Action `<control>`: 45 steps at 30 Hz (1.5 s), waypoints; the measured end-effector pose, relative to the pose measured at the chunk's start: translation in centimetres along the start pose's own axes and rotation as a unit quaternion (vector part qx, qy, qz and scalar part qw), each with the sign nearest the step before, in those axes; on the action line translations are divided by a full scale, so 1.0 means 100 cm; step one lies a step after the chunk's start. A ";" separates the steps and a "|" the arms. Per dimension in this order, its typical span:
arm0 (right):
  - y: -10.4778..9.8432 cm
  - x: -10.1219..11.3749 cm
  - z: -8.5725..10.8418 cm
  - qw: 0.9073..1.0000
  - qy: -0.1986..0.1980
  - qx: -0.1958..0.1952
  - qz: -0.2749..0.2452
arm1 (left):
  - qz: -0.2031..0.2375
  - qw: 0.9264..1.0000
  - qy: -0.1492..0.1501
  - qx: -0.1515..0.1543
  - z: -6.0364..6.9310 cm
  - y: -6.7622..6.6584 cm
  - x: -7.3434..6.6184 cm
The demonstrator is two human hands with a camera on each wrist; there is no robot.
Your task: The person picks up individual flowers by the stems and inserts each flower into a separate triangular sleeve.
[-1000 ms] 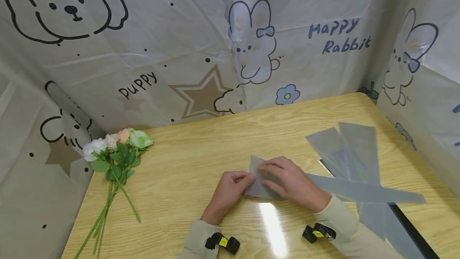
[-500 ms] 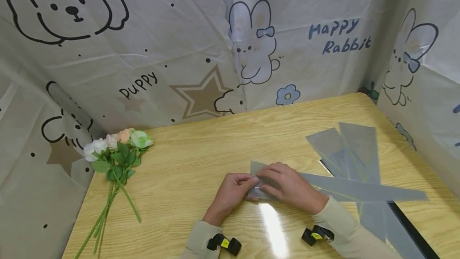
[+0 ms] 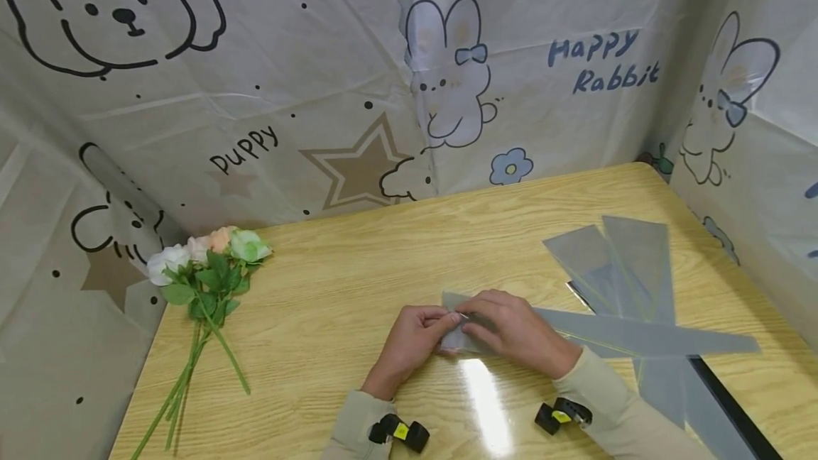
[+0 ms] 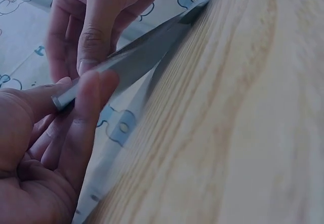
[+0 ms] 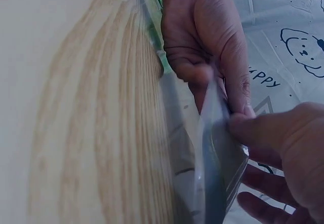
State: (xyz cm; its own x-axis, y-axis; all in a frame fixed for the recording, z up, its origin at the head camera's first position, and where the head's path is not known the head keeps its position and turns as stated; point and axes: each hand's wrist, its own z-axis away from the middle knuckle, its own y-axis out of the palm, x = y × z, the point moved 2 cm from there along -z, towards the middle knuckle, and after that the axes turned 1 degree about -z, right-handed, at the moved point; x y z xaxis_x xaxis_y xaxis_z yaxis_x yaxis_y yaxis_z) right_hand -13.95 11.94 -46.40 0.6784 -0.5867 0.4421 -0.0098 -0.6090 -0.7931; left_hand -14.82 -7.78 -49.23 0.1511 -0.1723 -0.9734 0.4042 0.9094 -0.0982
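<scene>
Much of the grey translucent sheet (image 3: 456, 341) in front of me is hidden in the head view, since my right grip (image 3: 517, 329) covers its middle; a long grey strip (image 3: 652, 336) runs out to the right from beneath that hand, and from here I cannot tell for sure whether it is all one piece with the sheet; my left grip (image 3: 412, 343) pinches the sheet's near end between thumb and curled fingers, the space between them almost nothing; my right thumb presses on one face with fingers behind it, so both hands grasp the sheet close together (the left fingertips blur in the right wrist view); the pinched end stands clear of the desk (image 3: 332, 289); other grey sheets (image 3: 639, 261) overlap under the strip, partly covered by my right sleeve (image 3: 620, 403), and their lower part is cut off at the bottom along with a black bar (image 3: 735, 403); the flowers (image 3: 220, 268) lie well apart at the left, some stem ends cropped by the frame.
</scene>
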 end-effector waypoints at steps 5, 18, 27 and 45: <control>0.001 -0.001 0.001 1.000 0.000 -0.021 -0.003 | -0.007 1.000 -0.002 -0.006 0.001 0.001 0.001; 0.002 -0.002 0.002 1.000 0.029 0.002 0.009 | -0.008 1.000 0.004 -0.014 0.000 0.001 0.000; 0.005 -0.006 0.003 0.999 0.010 -0.033 0.004 | 0.022 0.999 -0.018 -0.018 -0.001 0.001 0.002; -0.008 -0.005 0.002 0.998 -0.005 -0.060 -0.027 | 0.075 0.997 -0.021 0.007 0.000 -0.001 0.003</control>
State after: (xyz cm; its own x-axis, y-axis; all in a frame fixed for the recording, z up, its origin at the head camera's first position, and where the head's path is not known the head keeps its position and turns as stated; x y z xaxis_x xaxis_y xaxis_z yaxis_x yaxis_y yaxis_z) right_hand -14.16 12.82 -46.11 0.6882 -0.5457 0.4780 -0.0597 -0.6993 -0.7123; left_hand -14.79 -7.91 -49.54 0.2487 -0.0511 -0.9672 0.3862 0.9210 0.0507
